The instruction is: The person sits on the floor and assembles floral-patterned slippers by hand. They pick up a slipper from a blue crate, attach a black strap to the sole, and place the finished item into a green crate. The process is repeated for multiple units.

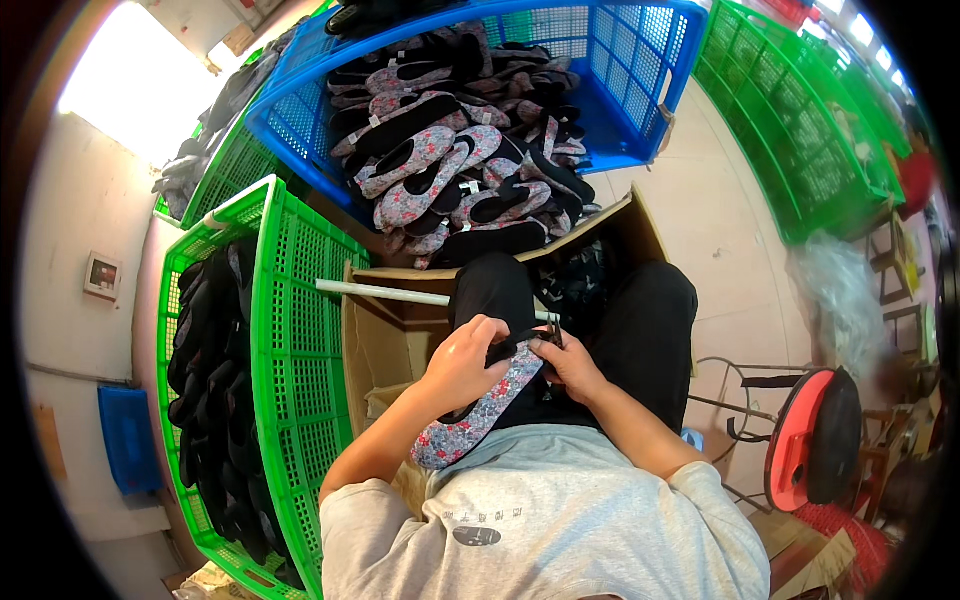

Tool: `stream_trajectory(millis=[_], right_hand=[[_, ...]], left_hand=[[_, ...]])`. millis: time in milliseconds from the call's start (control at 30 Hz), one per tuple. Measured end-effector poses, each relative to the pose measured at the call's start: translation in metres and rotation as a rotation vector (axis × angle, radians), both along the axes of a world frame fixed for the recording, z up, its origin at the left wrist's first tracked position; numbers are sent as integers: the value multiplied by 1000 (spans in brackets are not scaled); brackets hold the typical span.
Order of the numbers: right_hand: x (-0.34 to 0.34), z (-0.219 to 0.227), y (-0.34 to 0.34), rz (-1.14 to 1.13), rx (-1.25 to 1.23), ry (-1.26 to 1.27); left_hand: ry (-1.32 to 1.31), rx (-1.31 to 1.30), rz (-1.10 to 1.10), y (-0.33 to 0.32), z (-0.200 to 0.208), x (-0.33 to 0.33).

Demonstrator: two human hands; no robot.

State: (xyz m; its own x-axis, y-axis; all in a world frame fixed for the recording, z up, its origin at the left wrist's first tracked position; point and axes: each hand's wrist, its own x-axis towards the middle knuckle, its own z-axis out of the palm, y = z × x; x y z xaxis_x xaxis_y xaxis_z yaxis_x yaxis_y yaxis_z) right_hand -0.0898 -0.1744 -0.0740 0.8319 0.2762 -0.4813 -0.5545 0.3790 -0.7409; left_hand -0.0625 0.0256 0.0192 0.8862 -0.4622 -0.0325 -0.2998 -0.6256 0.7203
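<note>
A floral cloth slipper (445, 440) in grey, red and blue lies slanted over my lap, its near end against the grey shirt. My left hand (465, 365) is closed around its black-edged opening, fingers curled over the rim. At the slipper's far end my right hand (572, 368) is closed, the thumb pressing near the edge. A small black pointed tool (556, 328), like thread snips, sticks up from the right fingers. How it is gripped is partly hidden.
A blue crate (625, 160) heaped with floral slippers (430, 180) stands ahead. On the left, a green crate (290, 340) holds dark slippers. A cardboard box (375, 345) with a white rod (380, 292) across it is before my knees. A red-and-black round stool (800, 440) stands right.
</note>
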Motion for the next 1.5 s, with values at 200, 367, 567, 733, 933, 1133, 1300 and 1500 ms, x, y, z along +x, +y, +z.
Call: stream_trajectory(millis=[200, 367, 567, 733, 933, 1133, 1300, 1500], right_hand=[[4, 6, -7, 14, -113, -38], [5, 3, -8, 7, -98, -36], [10, 8, -13, 4, -144, -126], [13, 6, -15, -66, -144, -176], [14, 22, -26, -134, -103, -11], [11, 30, -40, -43, -313, 54], [2, 42, -23, 33, -193, -121], [12, 43, 0, -8, -181, -122]], left_hand=[[-105, 13, 32, -11, -13, 2], [-120, -13, 69, -18, -11, 2], [115, -121, 59, -19, -12, 22], [496, -213, 133, -24, -12, 44], [712, -437, 279, -34, -33, 50], [599, -433, 259, -35, -49, 51], [531, -390, 253, -38, -42, 52], [439, -323, 211, -41, -38, 52]])
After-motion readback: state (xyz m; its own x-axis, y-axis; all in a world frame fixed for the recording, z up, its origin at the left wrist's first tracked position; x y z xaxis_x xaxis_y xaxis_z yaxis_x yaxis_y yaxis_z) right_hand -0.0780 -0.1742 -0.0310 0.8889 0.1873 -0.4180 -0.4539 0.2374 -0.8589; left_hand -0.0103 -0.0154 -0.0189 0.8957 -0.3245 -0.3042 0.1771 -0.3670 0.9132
